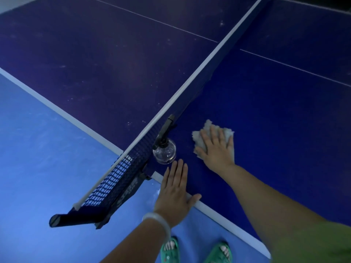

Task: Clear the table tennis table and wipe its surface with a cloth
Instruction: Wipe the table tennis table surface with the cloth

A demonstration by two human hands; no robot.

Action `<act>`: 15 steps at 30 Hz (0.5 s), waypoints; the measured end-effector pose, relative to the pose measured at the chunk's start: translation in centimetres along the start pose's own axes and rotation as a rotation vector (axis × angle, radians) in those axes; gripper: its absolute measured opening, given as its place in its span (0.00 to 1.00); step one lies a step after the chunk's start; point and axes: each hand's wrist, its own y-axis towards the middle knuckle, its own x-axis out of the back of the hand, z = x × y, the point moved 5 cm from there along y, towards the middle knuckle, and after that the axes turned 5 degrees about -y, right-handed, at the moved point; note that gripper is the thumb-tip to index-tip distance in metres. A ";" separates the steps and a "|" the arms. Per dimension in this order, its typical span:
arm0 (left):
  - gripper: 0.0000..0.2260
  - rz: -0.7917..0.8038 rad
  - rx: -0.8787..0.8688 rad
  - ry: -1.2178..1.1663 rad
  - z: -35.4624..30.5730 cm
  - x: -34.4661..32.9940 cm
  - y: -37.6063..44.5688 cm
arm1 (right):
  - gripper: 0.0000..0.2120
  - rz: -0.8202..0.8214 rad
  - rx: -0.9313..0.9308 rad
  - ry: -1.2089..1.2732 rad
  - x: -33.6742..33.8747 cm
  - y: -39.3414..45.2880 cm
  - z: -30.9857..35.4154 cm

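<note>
Crumpled pale grey cloth (209, 137) lies on the dark blue table tennis table (275, 120), pressed flat under the right hand (216, 149), fingers straight. Just left, a clear round spray bottle (164, 152) stands against the net (121, 179). The left hand (175, 188) rests open-palmed on the table's white edge.

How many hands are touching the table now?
2. The left hand rests flat on the table's near edge; the right hand presses the cloth beside the spray bottle.
</note>
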 end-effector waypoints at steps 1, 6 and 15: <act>0.39 0.007 0.000 0.005 -0.1 0.0 0.0 | 0.32 -0.007 0.044 -0.011 -0.2 -0.5 1.0; 0.39 0.054 0.007 0.054 0.1 -0.1 -0.1 | 0.31 -0.103 0.226 -0.102 -2.0 -7.1 0.4; 0.41 0.060 0.023 0.054 -0.2 -0.5 0.2 | 0.33 -0.044 -0.188 0.098 -0.5 -3.3 -0.2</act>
